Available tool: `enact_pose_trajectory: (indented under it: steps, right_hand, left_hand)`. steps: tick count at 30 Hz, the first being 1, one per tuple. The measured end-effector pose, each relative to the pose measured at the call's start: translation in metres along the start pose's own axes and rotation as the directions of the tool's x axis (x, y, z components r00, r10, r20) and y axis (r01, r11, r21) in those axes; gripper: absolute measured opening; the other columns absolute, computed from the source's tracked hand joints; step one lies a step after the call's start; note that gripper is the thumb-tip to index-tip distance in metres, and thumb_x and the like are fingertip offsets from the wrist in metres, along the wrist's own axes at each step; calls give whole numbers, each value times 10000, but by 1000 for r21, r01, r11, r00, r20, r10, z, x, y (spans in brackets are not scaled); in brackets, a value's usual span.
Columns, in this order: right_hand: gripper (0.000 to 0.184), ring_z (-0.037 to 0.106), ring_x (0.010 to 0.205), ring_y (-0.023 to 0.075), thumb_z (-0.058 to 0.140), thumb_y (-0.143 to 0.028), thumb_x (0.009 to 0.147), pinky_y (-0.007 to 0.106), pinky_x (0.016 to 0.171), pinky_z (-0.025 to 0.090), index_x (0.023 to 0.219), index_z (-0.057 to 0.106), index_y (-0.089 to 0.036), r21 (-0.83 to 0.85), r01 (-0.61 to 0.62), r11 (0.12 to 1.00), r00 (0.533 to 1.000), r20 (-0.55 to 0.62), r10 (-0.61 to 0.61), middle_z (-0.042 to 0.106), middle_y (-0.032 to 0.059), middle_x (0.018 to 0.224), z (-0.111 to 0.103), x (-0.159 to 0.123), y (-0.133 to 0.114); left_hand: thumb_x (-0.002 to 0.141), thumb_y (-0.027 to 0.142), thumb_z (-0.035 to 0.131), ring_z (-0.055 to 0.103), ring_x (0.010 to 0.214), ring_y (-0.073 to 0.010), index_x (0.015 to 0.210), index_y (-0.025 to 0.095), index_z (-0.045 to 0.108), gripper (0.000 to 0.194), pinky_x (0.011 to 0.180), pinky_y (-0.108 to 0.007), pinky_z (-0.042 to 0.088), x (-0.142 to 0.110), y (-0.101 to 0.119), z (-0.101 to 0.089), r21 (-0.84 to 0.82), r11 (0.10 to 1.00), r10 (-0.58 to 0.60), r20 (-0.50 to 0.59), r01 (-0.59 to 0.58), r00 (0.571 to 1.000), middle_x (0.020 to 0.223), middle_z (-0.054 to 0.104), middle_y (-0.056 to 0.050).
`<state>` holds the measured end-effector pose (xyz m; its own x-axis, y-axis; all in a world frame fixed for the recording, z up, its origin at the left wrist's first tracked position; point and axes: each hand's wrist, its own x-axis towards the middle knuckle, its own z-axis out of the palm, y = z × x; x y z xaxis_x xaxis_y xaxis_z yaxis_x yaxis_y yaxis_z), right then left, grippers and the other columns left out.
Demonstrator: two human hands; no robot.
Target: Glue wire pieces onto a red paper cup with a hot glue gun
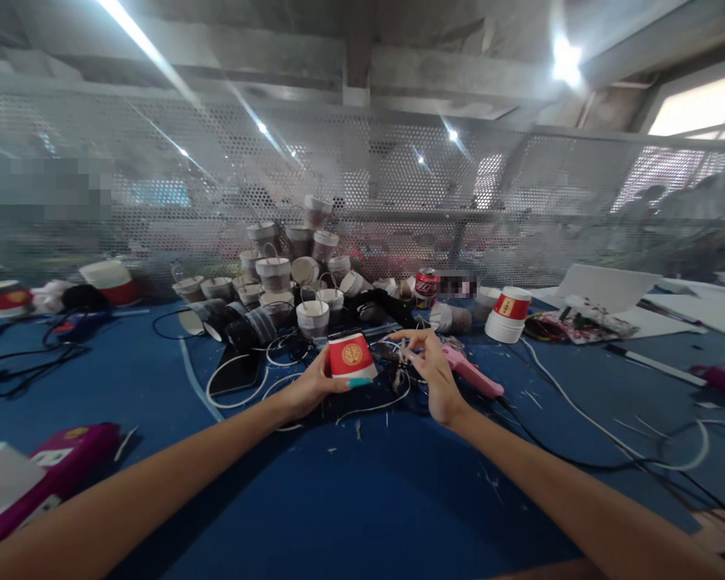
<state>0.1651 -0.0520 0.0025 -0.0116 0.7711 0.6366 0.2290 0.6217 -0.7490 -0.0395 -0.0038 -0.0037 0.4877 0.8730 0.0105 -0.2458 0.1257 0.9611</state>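
Tilted in my left hand [317,379] is a red paper cup [351,356] with a gold round emblem and a white lower band. The fingers wrap its left side, and a teal cover [360,383] shows on a digit beneath it. Just right of the cup, apart from it, my right hand [432,366] is raised with its fingers drawn together. Something small and pale seems to be at its fingertips, too small to name. A pink glue gun [471,372] lies on the table beside my right wrist.
Several small white-and-grey cups with loop handles [275,275] are piled at the back. A stack of red-and-white paper cups [507,314] stands right, near a red drink can [426,287]. A dark phone [237,370], white cords and a purple device [66,459] lie left.
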Motion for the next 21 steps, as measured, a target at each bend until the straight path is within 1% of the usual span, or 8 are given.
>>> enact_pose_trajectory:
  steps: [1, 3, 6, 10, 13, 15, 18, 21]
  right_hand:
    - [64, 467, 1007, 211, 402, -289, 824, 406, 885, 332, 827, 434, -233, -17, 16, 1000, 999, 35, -15, 583, 49, 1092, 0, -2, -4]
    - [54, 439, 1018, 215, 414, -280, 828, 417, 915, 306, 825, 444, -236, -65, 37, 997, 985, 172, -26, 581, 40, 1115, 3, -7, -13]
    - [63, 391, 1014, 226, 421, -292, 841, 443, 934, 277, 828, 459, -244, -145, 53, 988, 933, 360, 2, 580, 25, 1139, 7, -11, -23]
    - [63, 355, 1001, 235, 440, -313, 841, 466, 919, 274, 849, 470, -258, -201, 81, 976, 900, 436, 15, 577, 12, 1159, 9, -11, -25]
    - [61, 357, 997, 228, 451, -318, 843, 459, 925, 271, 855, 468, -260, -214, 81, 973, 901, 434, 20, 567, 8, 1182, 9, -11, -25]
    - [62, 363, 1009, 221, 436, -313, 853, 448, 930, 268, 856, 460, -256, -207, 54, 977, 919, 392, 32, 552, 6, 1205, 9, -11, -24]
    - [70, 386, 1022, 215, 416, -300, 858, 429, 922, 279, 845, 457, -245, -175, 16, 984, 953, 300, 38, 555, 11, 1199, 9, -9, -20]
    - [114, 436, 990, 214, 396, -313, 853, 403, 880, 322, 802, 463, -236, -124, -29, 992, 984, 172, 50, 593, 21, 1124, 8, -5, -10]
  left_hand:
    - [457, 107, 792, 612, 946, -216, 1116, 185, 466, 739, 909, -375, 422, -1, 1, 1, -9, 1000, 1, 6, -1, 1000, 1039, 642, -64]
    - [468, 87, 781, 609, 952, -216, 1104, 186, 488, 707, 900, -366, 426, -3, 4, 2, -12, 1000, -10, 30, 11, 999, 1033, 645, -60]
    - [492, 76, 768, 607, 954, -224, 1053, 174, 536, 615, 876, -366, 436, -4, 5, 2, 9, 1000, -23, 58, 23, 998, 1011, 656, -61]
    - [500, 84, 772, 617, 933, -221, 1049, 155, 555, 595, 862, -361, 444, -1, 1, 0, 49, 999, 15, 76, -19, 997, 997, 668, -74]
    - [501, 108, 783, 623, 917, -209, 1054, 140, 560, 596, 859, -344, 450, 1, -1, 0, 70, 997, 28, 77, -33, 997, 991, 672, -81]
    - [496, 112, 787, 628, 898, -193, 1055, 151, 565, 604, 845, -324, 460, 2, -1, 0, 51, 998, 39, 60, -43, 997, 980, 674, -66]
    - [494, 102, 785, 635, 864, -182, 1065, 165, 569, 614, 829, -316, 474, 1, 1, 1, 30, 997, 63, 61, -65, 996, 949, 680, -51]
    - [512, 102, 774, 644, 857, -202, 1052, 150, 581, 575, 846, -351, 474, -1, 4, 1, 27, 999, 43, 100, -46, 994, 934, 688, -72]
